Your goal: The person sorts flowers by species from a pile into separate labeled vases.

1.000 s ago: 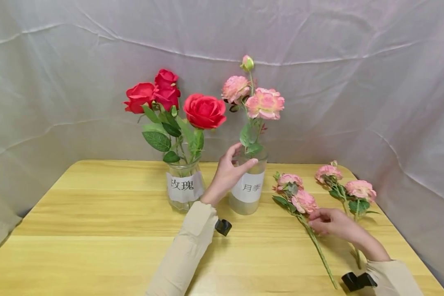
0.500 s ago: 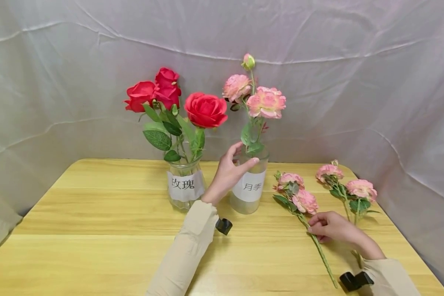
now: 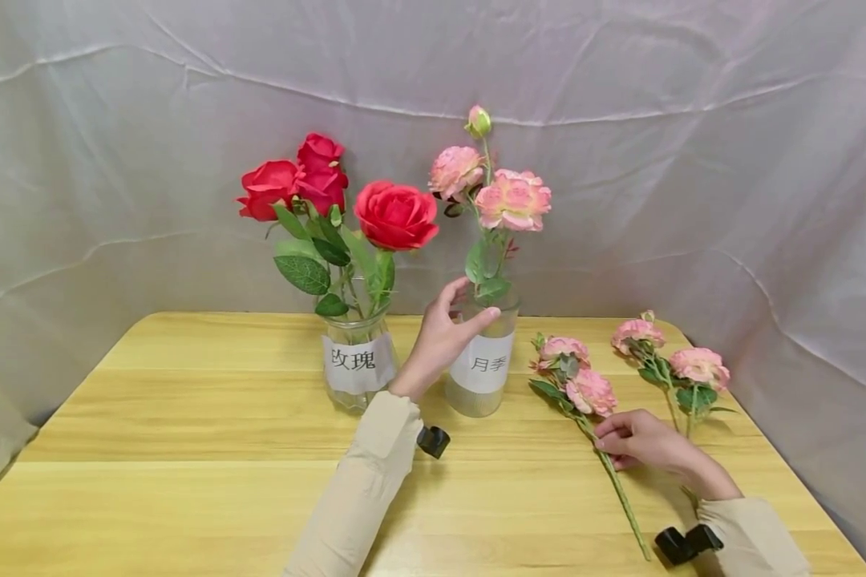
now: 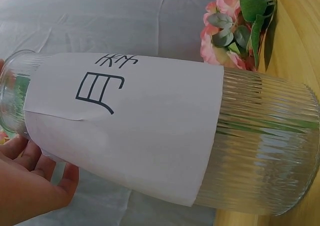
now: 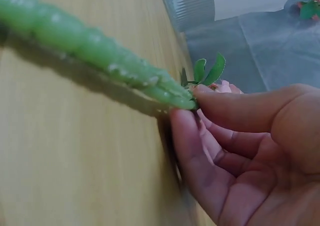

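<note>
My left hand [image 3: 443, 336] is at the upper part of a ribbed glass vase [image 3: 482, 403], thumb across its front and fingers around its left side. A white paper label [image 4: 150, 121] with black characters wraps the vase. Pink flowers [image 3: 514, 199] with a bud on top stand in it. My right hand [image 3: 645, 441] pinches the green stem [image 5: 100, 51] of a pink flower spray [image 3: 590, 392] between thumb and index finger. That spray lies at a slant, its blossoms pointing toward the vase and the bare stem end toward the front edge.
Left of the labelled vase stands a second glass vase [image 3: 335, 399] with red roses [image 3: 397, 215] and its own label. Another pink flower spray [image 3: 700, 367] lies on the wooden table [image 3: 209, 497] at the right, partly behind the right hand. A grey cloth [image 3: 621, 200] hangs behind the table.
My right hand has moved slightly left and down from beside the blossoms and taken the flower spray's stem between its fingertips. The left hand has stayed at the vase.
</note>
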`<state>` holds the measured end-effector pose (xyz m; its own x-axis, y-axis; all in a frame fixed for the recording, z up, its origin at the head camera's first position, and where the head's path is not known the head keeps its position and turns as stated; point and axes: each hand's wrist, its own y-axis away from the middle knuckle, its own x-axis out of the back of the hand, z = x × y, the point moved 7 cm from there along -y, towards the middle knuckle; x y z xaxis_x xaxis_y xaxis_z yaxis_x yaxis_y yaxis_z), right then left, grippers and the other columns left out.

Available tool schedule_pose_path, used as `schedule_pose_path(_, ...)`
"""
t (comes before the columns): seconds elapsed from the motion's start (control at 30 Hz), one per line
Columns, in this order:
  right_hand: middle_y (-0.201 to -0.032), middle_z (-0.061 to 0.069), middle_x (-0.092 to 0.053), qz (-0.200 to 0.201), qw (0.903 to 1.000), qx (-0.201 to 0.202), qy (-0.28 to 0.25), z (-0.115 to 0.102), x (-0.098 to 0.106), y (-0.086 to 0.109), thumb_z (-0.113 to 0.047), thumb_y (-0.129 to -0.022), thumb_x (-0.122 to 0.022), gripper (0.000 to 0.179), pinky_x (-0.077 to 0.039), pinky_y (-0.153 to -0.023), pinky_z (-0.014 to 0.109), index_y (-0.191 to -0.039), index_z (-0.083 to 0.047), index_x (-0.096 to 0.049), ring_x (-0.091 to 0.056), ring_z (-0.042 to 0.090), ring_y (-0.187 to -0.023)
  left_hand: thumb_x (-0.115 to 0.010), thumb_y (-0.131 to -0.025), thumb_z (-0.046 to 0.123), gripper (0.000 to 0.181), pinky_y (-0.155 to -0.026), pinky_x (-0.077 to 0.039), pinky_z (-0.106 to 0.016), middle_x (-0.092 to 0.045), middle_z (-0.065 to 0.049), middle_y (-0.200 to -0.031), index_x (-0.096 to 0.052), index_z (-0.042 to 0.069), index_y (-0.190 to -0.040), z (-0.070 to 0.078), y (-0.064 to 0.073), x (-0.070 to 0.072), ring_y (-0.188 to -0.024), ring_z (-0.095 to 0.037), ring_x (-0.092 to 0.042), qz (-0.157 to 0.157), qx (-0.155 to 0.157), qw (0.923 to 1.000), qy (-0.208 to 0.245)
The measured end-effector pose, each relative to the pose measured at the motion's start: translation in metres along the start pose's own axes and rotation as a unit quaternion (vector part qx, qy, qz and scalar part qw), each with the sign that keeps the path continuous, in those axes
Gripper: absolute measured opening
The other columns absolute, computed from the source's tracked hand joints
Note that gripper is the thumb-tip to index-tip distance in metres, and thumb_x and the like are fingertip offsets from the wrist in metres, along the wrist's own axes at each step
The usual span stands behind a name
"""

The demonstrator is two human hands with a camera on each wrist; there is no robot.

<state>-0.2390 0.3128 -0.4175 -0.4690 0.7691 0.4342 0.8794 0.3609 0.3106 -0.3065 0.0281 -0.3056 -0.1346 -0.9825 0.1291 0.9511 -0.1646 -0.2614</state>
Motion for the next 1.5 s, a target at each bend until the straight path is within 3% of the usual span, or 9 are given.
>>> schedule_pose_path(0.33,-0.089,0.01,-0.065,0.029,0.9994,0.008,-0.016,-0.004,-0.001,-0.004,-0.002,-0.094,-0.057,0.024,-0.057,-0.068,0.031,-0.107,0.018,-0.054,-0.062,0.017,-0.078,-0.07,-0.088,0.028,0.07,-0.104,-0.036,-0.038,-0.045,-0.012,-0.141,-0.037,0.006,-0.146,0.0,0.0,0.002,-0.128,-0.024,-0.041,0.003,0.0,1.0,0.0)
schedule_pose_path(0.5,-0.095,0.014,-0.068,0.005,0.9975,0.026,-0.065,-0.006,-0.005,-0.005,-0.001,-0.093,-0.056,0.028,-0.057,-0.072,0.031,-0.109,0.022,-0.051,-0.065,0.015,-0.08,-0.07,-0.088,0.029,0.07,-0.104,-0.036,-0.038,-0.045,-0.012,-0.141,-0.037,0.006,-0.146,0.002,0.0,0.001,-0.127,-0.024,-0.042,0.001,-0.005,1.0,-0.006)
schedule_pose_path(0.63,-0.095,0.01,-0.067,-0.004,0.9941,0.035,-0.102,-0.008,-0.008,-0.006,-0.001,-0.093,-0.057,0.03,-0.056,-0.074,0.029,-0.112,0.022,-0.049,-0.065,0.013,-0.081,-0.07,-0.088,0.029,0.07,-0.104,-0.037,-0.038,-0.045,-0.012,-0.141,-0.037,0.006,-0.146,0.003,0.0,0.0,-0.127,-0.024,-0.042,-0.001,-0.008,0.9999,-0.009)
schedule_pose_path(0.9,-0.091,0.004,-0.063,0.088,0.9913,0.046,-0.087,-0.018,0.0,-0.001,-0.003,-0.092,-0.057,0.032,-0.054,-0.07,0.024,-0.114,0.019,-0.049,-0.061,0.008,-0.077,-0.07,-0.088,0.029,0.071,-0.105,-0.036,-0.037,-0.044,-0.011,-0.142,-0.037,0.006,-0.146,0.002,-0.001,-0.002,-0.128,-0.024,-0.041,-0.006,-0.003,1.0,-0.005)
schedule_pose_path(1.17,-0.09,0.0,-0.062,0.165,0.9734,0.13,-0.091,-0.041,0.014,0.012,0.001,-0.094,-0.058,0.021,-0.055,-0.071,0.026,-0.108,0.014,-0.052,-0.063,0.011,-0.079,-0.07,-0.088,0.029,0.07,-0.105,-0.036,-0.037,-0.044,-0.011,-0.142,-0.038,0.007,-0.146,0.002,0.0,-0.001,-0.128,-0.024,-0.041,-0.001,-0.001,1.0,-0.005)
schedule_pose_path(1.5,-0.091,0.006,-0.064,0.244,0.9568,0.158,-0.019,-0.056,0.015,0.021,-0.002,-0.092,-0.063,0.027,-0.056,-0.07,0.025,-0.112,0.015,-0.055,-0.062,0.005,-0.078,-0.07,-0.088,0.028,0.071,-0.107,-0.034,-0.043,-0.043,-0.013,-0.143,-0.037,0.005,-0.146,0.001,0.0,0.0,-0.129,-0.026,-0.04,-0.001,0.003,1.0,-0.003)
